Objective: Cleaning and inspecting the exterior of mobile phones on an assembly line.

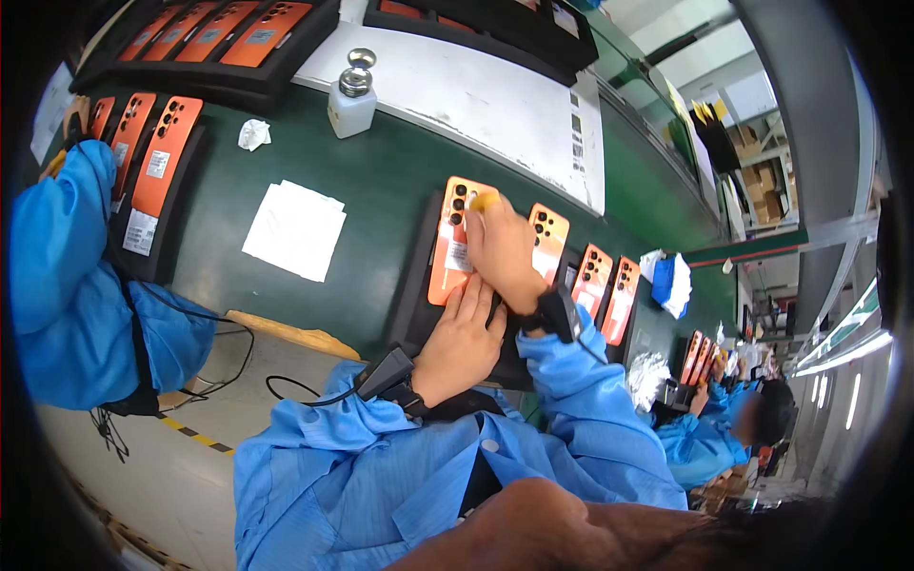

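The phone [444,259] lies lens-side up at the left end of the black tray [411,309]. I see the left hand [462,344] spread over its near end, fingertips resting, gripping nothing; the right hand [505,249] is bent over its upper part, with something small and yellow [486,202] at the fingers, though I can't tell whether it's pinched or worn. It looks like rubbing beside the lenses [458,197]. For that I'd press lightly and evenly, brace with flat left fingers, and spare the label's [458,255] edges. I'd also lift the right wrist clear of the second phone [551,246] in the tray. White sheets [295,231] lie left of the tray.
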`<state>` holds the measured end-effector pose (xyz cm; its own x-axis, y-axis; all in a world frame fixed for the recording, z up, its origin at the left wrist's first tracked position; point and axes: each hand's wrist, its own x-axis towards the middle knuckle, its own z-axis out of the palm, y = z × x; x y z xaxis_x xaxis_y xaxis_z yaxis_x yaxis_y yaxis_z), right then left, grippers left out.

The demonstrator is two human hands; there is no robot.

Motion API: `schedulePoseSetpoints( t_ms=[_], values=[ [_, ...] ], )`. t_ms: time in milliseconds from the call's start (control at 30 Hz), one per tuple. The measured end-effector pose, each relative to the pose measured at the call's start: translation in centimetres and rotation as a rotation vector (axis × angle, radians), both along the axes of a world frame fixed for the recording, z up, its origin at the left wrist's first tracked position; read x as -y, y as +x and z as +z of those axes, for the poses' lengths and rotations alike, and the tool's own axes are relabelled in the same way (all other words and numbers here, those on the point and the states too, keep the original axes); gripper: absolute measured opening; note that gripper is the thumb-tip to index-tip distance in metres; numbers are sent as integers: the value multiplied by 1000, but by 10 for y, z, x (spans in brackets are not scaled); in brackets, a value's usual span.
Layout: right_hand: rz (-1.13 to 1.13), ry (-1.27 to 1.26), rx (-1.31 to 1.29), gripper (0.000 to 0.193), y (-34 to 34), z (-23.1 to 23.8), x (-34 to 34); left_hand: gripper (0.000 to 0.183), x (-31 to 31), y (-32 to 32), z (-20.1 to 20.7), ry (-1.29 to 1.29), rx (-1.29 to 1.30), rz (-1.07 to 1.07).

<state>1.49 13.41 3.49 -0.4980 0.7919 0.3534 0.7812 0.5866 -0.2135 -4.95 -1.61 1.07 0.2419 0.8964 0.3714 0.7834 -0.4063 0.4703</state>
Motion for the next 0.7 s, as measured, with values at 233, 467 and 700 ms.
schedulePoseSetpoints(
  t_ms=[233,467,700],
  values=[
    [-50,1,34,19,-14,9,-22,51,2,-4,0,-10,39,-8],
    [-38,-40,26,17,-1,17,-8,49,4,-1,5,7,52,-23],
    [-223,-48,-213,19,60,27,-29,44,0,-2,10,-17,-1,-1]
  ],
)
